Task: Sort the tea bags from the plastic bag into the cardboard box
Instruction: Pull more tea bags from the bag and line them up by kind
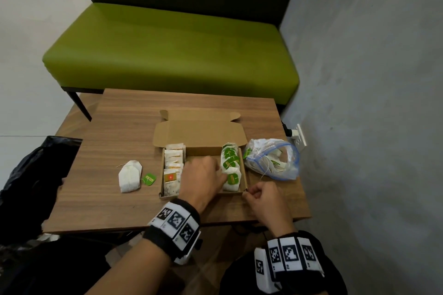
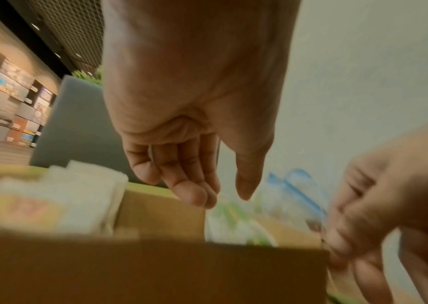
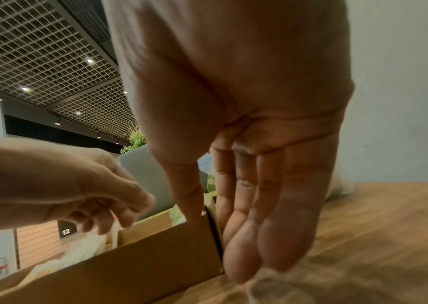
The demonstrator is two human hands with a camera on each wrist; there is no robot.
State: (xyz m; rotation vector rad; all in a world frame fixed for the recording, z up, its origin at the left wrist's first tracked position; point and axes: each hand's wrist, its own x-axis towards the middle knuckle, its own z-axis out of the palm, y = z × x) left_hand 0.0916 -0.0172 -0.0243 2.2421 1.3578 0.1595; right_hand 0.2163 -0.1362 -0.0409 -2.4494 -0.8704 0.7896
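Steadying the box (image 1: pixel 243 176) at centre frame, the right hand (image 1: pixel 266 199) pinches its lower-right corner, thumb inside, fingers (image 3: pixel 272 236) pressed together outside. The left hand (image 1: pixel 203 178), fingers loosely curled, holds nothing and touches the front green-tagged bag (image 1: pixel 232 179). Two rows fill the box, counts unclear; one bag (image 1: pixel 129 179) lies at its left; more sit in the plastic bag (image 1: pixel 273 159), right. Bags look light, soft and tearable: probably best pinched by the paper body.
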